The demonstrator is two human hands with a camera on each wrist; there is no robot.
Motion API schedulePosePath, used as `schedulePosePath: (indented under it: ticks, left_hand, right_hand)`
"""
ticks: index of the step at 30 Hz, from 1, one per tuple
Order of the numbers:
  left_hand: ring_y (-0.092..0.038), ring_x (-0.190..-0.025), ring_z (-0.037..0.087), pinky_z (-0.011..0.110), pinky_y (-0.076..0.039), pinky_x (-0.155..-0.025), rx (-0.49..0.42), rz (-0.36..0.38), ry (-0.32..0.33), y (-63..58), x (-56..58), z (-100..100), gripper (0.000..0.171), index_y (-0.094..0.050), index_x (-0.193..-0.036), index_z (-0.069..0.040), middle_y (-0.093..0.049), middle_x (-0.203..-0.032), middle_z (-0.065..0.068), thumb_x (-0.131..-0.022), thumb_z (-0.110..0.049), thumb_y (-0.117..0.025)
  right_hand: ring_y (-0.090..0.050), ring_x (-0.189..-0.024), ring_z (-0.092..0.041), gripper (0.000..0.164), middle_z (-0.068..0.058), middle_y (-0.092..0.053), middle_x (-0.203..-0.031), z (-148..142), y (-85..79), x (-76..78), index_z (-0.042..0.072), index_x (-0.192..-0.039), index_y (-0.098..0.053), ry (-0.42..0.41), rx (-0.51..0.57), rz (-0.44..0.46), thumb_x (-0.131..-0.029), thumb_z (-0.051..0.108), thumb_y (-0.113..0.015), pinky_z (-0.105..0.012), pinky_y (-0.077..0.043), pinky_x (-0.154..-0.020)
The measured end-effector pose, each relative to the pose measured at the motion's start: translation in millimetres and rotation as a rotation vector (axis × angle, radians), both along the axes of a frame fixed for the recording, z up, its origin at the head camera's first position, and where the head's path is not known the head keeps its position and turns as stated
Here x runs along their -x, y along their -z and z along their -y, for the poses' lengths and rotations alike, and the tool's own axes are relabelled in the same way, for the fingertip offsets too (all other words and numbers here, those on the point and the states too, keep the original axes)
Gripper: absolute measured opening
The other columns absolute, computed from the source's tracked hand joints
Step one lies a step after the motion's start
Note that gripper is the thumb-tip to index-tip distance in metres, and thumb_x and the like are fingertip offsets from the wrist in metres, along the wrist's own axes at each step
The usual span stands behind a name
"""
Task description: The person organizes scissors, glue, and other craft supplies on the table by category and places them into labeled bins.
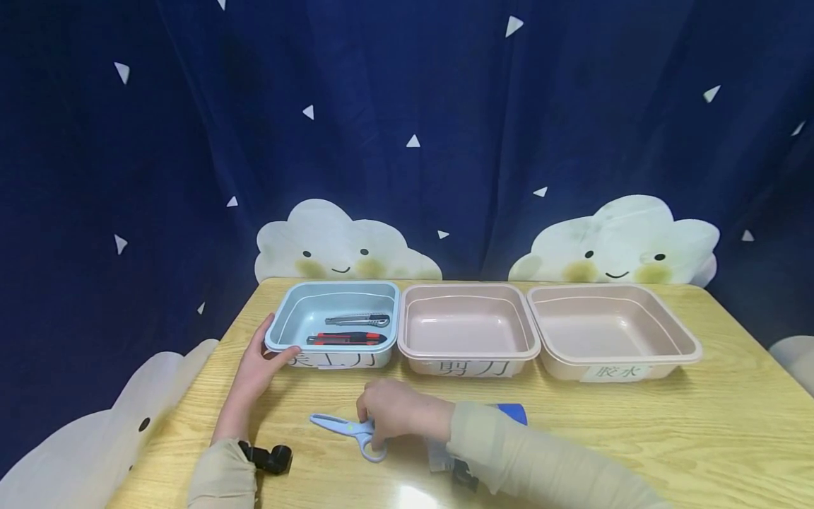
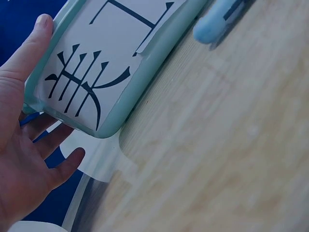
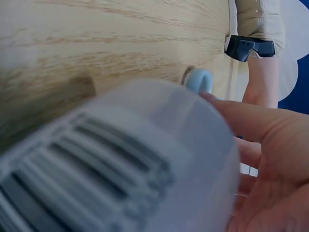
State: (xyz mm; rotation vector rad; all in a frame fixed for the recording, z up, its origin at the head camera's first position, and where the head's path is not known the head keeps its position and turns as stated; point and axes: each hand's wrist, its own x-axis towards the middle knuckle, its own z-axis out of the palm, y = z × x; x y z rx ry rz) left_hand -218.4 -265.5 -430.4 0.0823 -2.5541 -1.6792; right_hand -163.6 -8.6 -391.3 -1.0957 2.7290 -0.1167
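My left hand [image 1: 257, 367] holds the front left corner of a light blue plastic bin [image 1: 340, 285], its thumb over the rim and its other fingers along the side. Inside the bin lie a grey box cutter [image 1: 357, 320] and a red-and-black box cutter [image 1: 346, 338]. On the table, light blue scissors [image 1: 337, 424] point left. My right hand [image 1: 403, 410] pinches them at the handles, partly covering them. A translucent bottle with a barcode [image 3: 193, 159] fills much of the right wrist view, nearer the camera than the fingers.
Two pink bins, one in the middle [image 1: 470, 288] and one at the right [image 1: 610, 288], stand beside the blue one. All bear paper labels. A blue cap [image 1: 514, 413] shows behind the right sleeve. A dark blue curtain [image 1: 407, 85] hangs behind the wooden table [image 1: 718, 438].
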Motion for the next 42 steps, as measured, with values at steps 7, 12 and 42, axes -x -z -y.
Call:
schedulePosePath:
  ticks: [7, 12, 42]
  left_hand:
    - [-0.03, -0.13, 0.035, 0.045, -0.033, -0.103, -0.005, 0.003, -0.005, 0.5, -0.1, -0.3, 0.091, -0.006, -0.148, -0.021, -0.015, -0.151, 0.014, -0.082, -0.026, -0.068]
    - [-0.028, -0.132, 0.035, 0.046, -0.031, -0.105, -0.006, 0.009, -0.007, -0.5, -1.3, -1.1, 0.091, -0.006, -0.148, -0.022, -0.014, -0.151, 0.013, -0.082, -0.027, -0.068]
    - [-0.027, -0.132, 0.035, 0.047, -0.028, -0.106, 0.017, 0.018, -0.002, -1.5, 0.1, 0.3, 0.092, -0.004, -0.148, -0.024, -0.017, -0.15, 0.015, -0.082, -0.032, -0.067]
  right_hand:
    - [-0.045, -0.069, -0.001, 0.028, 0.013, -0.05, -0.072, 2.7, 1.9, 0.7, 0.025, -0.076, -0.068, -0.021, -0.023, -0.04, -0.054, 0.021, -0.084, -0.014, -0.037, -0.057]
    - [-0.047, -0.071, -0.002, 0.024, 0.013, -0.055, -0.073, 4.6, 0.9, 3.1, 0.022, -0.074, -0.068, -0.024, -0.01, -0.018, -0.056, 0.011, -0.08, -0.015, -0.04, -0.06]
    - [-0.059, -0.087, -0.01, 0.028, 0.007, -0.066, -0.09, -46.0, -48.0, 19.1, 0.017, -0.091, -0.071, -0.009, 0.194, 0.067, -0.063, 0.014, -0.077, -0.019, -0.047, -0.076]
